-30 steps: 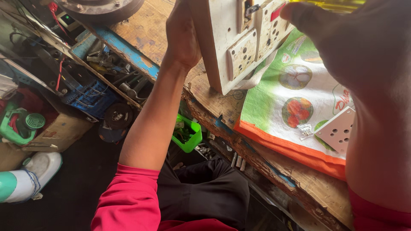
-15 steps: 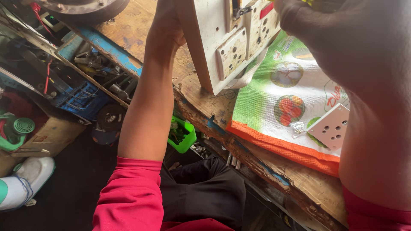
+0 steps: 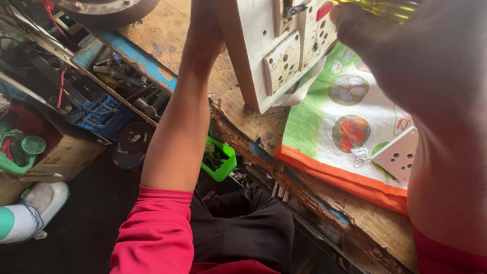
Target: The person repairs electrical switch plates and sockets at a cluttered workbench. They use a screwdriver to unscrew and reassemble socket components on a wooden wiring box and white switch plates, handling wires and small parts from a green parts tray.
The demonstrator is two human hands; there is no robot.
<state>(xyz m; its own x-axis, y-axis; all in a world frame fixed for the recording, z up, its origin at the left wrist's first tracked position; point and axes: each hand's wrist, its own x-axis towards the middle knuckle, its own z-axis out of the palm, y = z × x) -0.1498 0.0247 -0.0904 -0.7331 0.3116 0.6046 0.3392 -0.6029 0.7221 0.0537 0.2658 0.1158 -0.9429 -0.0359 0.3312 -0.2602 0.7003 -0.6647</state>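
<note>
The switchboard (image 3: 276,50), a white wooden board fitted with socket plates, stands tilted on the wooden desk (image 3: 238,109), its lower edge beside a green and orange bag (image 3: 345,116). From the left, a blue crate of tools (image 3: 96,109) sits below the desk, then a small green tub (image 3: 220,162). The left hand (image 3: 205,25) steadies the board's left edge; whether its fingers are curled I cannot tell. The right hand (image 3: 360,25) is wrapped around a yellow screwdriver handle (image 3: 380,7) at the board's face. Fastening work on a plate seems in hand; the next turn likely calls for a firm brace. A loose white plate (image 3: 398,157) lies on the bag.
</note>
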